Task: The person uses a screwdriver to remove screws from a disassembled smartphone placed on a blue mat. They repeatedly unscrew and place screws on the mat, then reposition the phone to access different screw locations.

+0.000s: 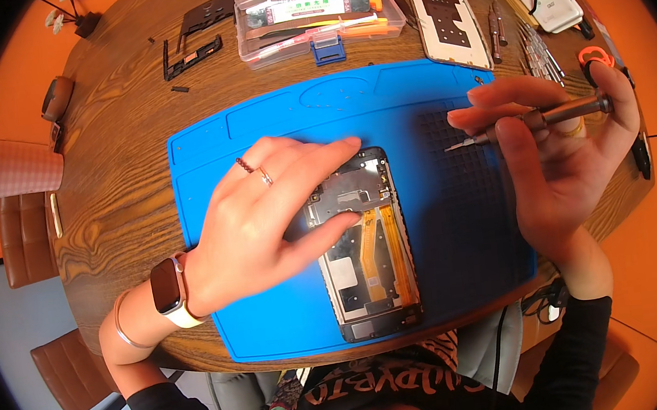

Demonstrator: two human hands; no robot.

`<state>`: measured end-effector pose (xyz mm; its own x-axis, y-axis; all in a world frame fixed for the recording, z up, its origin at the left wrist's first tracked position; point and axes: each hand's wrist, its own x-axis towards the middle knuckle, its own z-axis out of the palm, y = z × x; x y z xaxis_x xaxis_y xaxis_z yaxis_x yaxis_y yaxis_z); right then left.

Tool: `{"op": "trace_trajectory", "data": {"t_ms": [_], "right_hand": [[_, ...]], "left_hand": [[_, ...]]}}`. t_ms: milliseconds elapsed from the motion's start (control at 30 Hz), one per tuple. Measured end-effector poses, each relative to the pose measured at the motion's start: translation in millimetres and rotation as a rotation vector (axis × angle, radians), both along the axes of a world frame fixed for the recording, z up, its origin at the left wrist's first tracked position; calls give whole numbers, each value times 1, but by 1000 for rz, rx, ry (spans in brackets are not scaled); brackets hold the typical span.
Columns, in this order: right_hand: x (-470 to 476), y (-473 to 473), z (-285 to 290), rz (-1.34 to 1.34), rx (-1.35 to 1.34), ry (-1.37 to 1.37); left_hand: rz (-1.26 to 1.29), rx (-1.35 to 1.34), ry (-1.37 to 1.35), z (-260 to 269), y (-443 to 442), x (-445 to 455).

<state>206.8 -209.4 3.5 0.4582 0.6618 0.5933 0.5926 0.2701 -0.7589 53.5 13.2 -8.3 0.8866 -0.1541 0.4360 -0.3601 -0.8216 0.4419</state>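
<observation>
An opened smartphone (368, 248) lies on a blue silicone repair mat (281, 328), its dark frame, metal plate and amber flex cables showing. My left hand (258, 217) rests over its upper left part, with the index finger near the top edge and the thumb on or just above the middle; whether it grips the phone I cannot tell. To the right, my right hand (555, 153) holds a precision screwdriver (563, 113) above the mat's grid, its tip pointing left, apart from the phone. Tiny screws lie in the mat's upper recesses.
Behind the mat stand a clear plastic box (284, 49) of glue tubes and tools and a detached phone panel (453, 21). More screwdrivers (540, 57) and orange-handled scissors (596, 55) lie at right. Black frame parts (196, 59) are at back left; a pink cup (25, 167) stands far left.
</observation>
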Motion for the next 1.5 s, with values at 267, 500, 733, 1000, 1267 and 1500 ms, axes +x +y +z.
{"op": "trace_trajectory", "data": {"t_ms": [267,500,733,1000,1267,1500], "right_hand": [[-1,2,-2,-28,-8,38],[2,-2,-3,-5,-59,-93],[8,-1,-17,60,42,-6],[9,-3,-22,20,24,-46],[4,-1,-12,8,-44,-23],[6,-1,-17,55,78,44]], "left_hand": [[25,-1,17,2,3,-1],[50,-8,72,5,-4,-3],[-17,30,-27,3,-3,-3],[98,-115,146,3,-7,-7],[7,-20,7,5,-6,-8],[49,-24,-27,8,-7,-9]]}}
